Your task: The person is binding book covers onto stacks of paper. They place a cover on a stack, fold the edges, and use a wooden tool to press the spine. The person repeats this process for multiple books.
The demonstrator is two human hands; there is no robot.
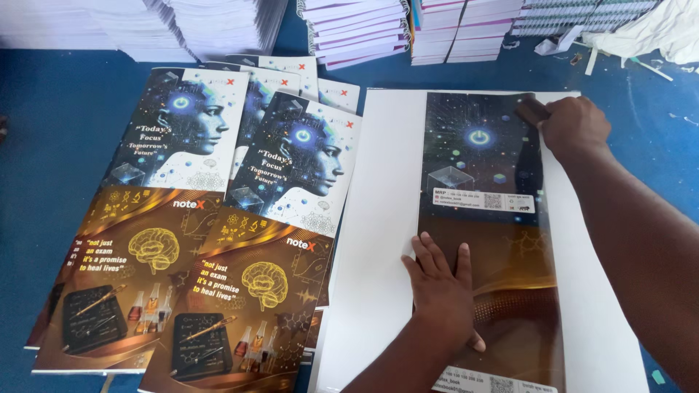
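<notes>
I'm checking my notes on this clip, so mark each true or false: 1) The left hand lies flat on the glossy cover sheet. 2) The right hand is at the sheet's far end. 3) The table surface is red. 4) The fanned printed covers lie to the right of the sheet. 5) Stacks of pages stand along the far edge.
1) True: the left hand presses flat on the glossy cover sheet.
2) True: the right hand rests at its far end.
3) False: the table is blue.
4) False: the fanned covers lie to its left.
5) True: stacks of pages stand there.

Two hands (444, 291), one glossy cover sheet (484, 240), roughly five printed covers (175, 218) (fanned, overlapping), several notebook stacks (357, 29).
</notes>
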